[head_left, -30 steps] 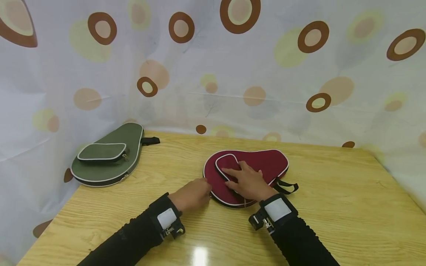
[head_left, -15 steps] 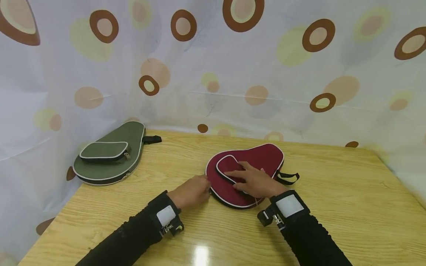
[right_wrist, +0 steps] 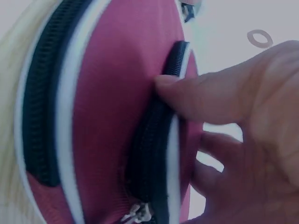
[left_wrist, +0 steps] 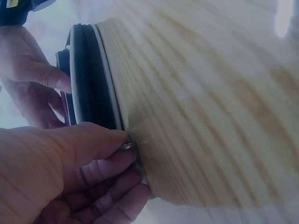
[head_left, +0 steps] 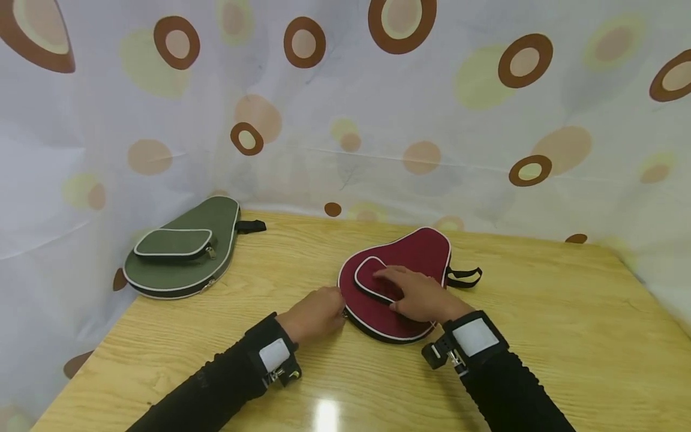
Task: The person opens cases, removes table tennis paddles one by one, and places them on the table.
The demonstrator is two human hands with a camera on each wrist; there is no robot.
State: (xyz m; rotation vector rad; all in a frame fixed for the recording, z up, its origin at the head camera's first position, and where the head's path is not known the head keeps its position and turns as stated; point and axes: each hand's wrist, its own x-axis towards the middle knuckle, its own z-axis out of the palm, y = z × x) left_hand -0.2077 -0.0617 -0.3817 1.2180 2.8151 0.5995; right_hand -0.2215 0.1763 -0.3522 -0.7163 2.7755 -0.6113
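A dark red table tennis paddle case [head_left: 418,249] with white piping lies flat on the wooden table. At its rounded left edge, my left hand [head_left: 318,312] pinches a small metal zipper pull [left_wrist: 127,146] between thumb and finger. My right hand [head_left: 423,295] grips the raised pocket [head_left: 372,273] on the case. In the right wrist view its thumb presses the pocket's black zippered side, with the other fingers over the top. A silvery zipper slider [right_wrist: 140,212] hangs at one end of that pocket. The black side zipper [left_wrist: 93,79] looks shut where it shows.
An olive green paddle case [head_left: 173,273] of the same shape lies at the table's left rear. A black strap loop [head_left: 464,277] sticks out from the red case's right side. Behind the wooden table [head_left: 540,324] hangs a patterned white curtain [head_left: 378,138].
The red case has turned counterclockwise, its narrow end swinging away from me. My right hand's fingers have drawn in on the pocket. My left hand stays at the left edge.
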